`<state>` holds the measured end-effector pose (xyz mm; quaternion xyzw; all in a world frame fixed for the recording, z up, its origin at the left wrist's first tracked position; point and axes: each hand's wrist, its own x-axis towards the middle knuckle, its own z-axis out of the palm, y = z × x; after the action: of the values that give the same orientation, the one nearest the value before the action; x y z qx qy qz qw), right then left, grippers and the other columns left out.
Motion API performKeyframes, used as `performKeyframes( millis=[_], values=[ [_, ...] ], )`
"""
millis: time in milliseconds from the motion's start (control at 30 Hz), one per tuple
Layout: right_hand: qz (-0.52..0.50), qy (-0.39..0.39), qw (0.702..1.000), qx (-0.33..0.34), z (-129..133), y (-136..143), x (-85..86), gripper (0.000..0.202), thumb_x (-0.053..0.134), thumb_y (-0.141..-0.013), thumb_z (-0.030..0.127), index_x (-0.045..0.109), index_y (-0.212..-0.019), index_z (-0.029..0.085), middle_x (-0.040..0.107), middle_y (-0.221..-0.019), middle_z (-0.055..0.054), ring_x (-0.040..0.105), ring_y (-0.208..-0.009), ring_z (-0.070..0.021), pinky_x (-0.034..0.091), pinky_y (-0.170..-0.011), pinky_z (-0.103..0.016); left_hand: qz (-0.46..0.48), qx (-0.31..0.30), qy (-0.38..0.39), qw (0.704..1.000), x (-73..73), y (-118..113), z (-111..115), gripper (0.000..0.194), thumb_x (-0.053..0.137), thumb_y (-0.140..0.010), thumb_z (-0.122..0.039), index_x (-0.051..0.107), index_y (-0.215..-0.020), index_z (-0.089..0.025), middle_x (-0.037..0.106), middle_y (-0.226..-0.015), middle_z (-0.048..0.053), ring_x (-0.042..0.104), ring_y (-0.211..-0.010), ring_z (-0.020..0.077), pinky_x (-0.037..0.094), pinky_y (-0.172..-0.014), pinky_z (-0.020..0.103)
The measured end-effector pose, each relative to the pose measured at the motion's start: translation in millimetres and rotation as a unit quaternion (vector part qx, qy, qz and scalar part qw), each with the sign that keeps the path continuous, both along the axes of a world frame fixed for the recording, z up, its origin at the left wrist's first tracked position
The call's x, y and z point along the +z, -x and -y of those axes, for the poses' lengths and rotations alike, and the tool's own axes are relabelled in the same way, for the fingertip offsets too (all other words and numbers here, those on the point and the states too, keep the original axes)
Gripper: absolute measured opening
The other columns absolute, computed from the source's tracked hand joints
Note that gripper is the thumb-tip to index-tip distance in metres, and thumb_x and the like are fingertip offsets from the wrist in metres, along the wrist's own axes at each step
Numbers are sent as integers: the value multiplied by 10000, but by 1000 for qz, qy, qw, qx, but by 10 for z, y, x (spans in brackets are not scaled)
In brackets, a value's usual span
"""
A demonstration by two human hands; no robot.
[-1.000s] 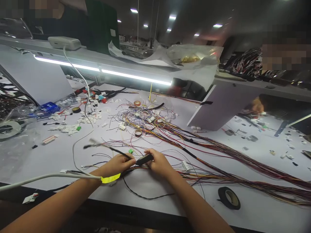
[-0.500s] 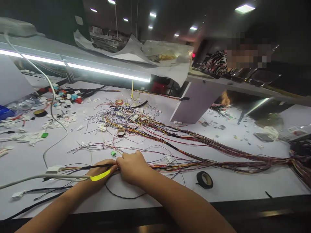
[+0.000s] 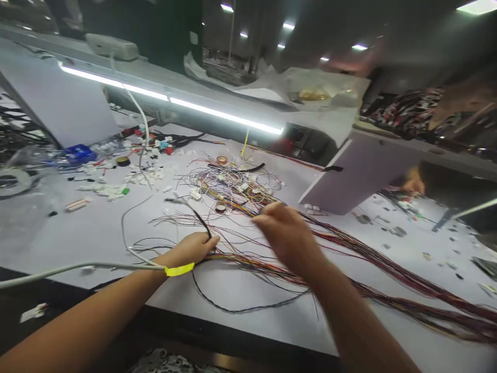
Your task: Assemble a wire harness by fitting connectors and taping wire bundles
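Note:
My left hand (image 3: 196, 247) is closed round the near bundle of coloured wires (image 3: 248, 263), where a black-wrapped branch (image 3: 200, 220) sticks up past the thumb. My right hand (image 3: 281, 233) is raised over the wires with its fingers curled together; it is smeared by motion, and whatever it may hold is hidden. A grey cable with a yellow tag (image 3: 179, 270) crosses my left wrist. Beneath my hands a twisted dark wire (image 3: 248, 311) curves over the white table (image 3: 272, 329). Behind them lies a tangle of thin wires (image 3: 233, 181).
Loose white connectors (image 3: 112, 191) and a blue item (image 3: 79, 154) lie at the left. A tape roll (image 3: 220, 207) sits by the tangle. An upright panel (image 3: 345, 176) stands at the right, with another person's hand (image 3: 414, 182) beyond it. A lit tube (image 3: 225, 115) runs along the shelf.
My right hand has moved away from my left, rightward and up. The black-wrapped branch now points upward instead of left. The view has shifted, and the black tape roll no longer shows.

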<state>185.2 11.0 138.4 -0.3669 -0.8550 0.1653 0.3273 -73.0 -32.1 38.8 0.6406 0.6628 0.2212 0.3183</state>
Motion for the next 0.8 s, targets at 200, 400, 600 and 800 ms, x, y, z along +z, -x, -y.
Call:
performKeyframes(
  millis=[200,400,600,800],
  values=[
    [286,-177,938,-86,-684,-1314,-709,411,413,-903,259,561,-1281,319,649,-808,-117,619,-652,-271,442,-574,-425,-61,-29,-24,997,148,132,246,490,364,-900,-548,616,-669,-197,629,-649,59,527,-600,203,318,-568,314],
    [246,-89,965,-32,-273,-1499,-1046,320,492,-900,329,561,-1209,379,647,-1091,-116,659,-967,-273,552,-748,-411,45,91,-95,990,355,670,531,356,410,-918,-473,639,-986,-209,671,-884,37,594,-818,201,436,-745,282],
    [202,-36,969,139,205,-638,-914,336,487,-907,195,597,-1198,324,673,-1020,-73,654,-900,-206,549,-752,-347,16,135,-80,988,361,1017,1058,332,568,-819,-514,658,-962,-229,681,-948,37,602,-916,231,457,-843,312],
    [147,-23,967,208,380,201,-930,348,462,-897,126,619,-1168,278,688,-1010,-67,636,-869,-211,516,-730,-360,-166,60,-75,981,-2,952,1209,183,557,-828,-335,715,-884,-260,682,-1030,65,584,-1013,275,351,-968,440]
  ],
)
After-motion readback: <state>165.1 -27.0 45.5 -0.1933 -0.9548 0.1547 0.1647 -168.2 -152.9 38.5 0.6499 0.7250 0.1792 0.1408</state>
